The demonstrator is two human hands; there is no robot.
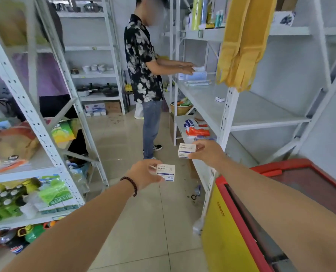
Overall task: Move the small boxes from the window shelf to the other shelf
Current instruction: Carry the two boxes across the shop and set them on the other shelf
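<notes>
My left hand (143, 174) is closed on a small white box with a blue stripe (166, 172), held out over the aisle floor. My right hand (209, 152) grips a second small white box (186, 150) of the same kind, a little higher and to the right, close to the post of the white shelf (261, 114) on the right. One more small white box (219, 99) lies alone on that shelf's middle board. Both arms are stretched forward.
A person in a patterned shirt (141, 61) stands in the aisle ahead, hands on boxes on the right shelf. Yellow cloths (241, 42) hang off the shelf post. A red and yellow chest (241, 222) sits at my right. The stocked left shelving (35, 118) lines the aisle.
</notes>
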